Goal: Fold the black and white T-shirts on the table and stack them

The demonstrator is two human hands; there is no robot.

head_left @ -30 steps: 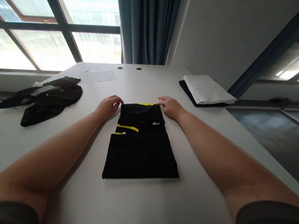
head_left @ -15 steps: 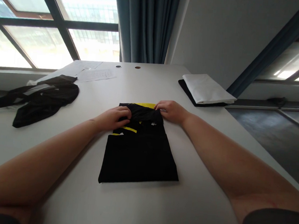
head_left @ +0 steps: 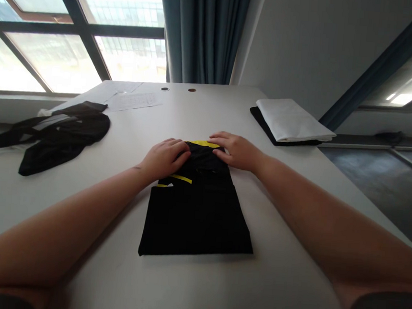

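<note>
A black folded garment (head_left: 195,221) with yellow markings lies flat on the white table (head_left: 194,293), its kind hard to make out, perhaps a shirt. My left hand (head_left: 168,157) rests on its far left edge, fingers stretched over the cloth and thumb apart. At the far right corner, my right hand (head_left: 237,152) lies with fingers extended and spread, the fingertips touching the cloth near a yellow patch (head_left: 201,143). Both hands are open, palms down. The far part of the garment between them is bunched in a fold.
To the left lies a crumpled dark garment (head_left: 67,135). Sheets of paper (head_left: 133,101) lie behind it. A folded white cloth (head_left: 295,120) sits on a black one (head_left: 262,126) near the right table edge. A blue curtain (head_left: 204,34) hangs beyond the table.
My fingers have loosened from the bunched far fold and now lie flatter and more spread. The fold looks smoother, and its small pale marks are mostly hidden. The view has shifted slightly.
</note>
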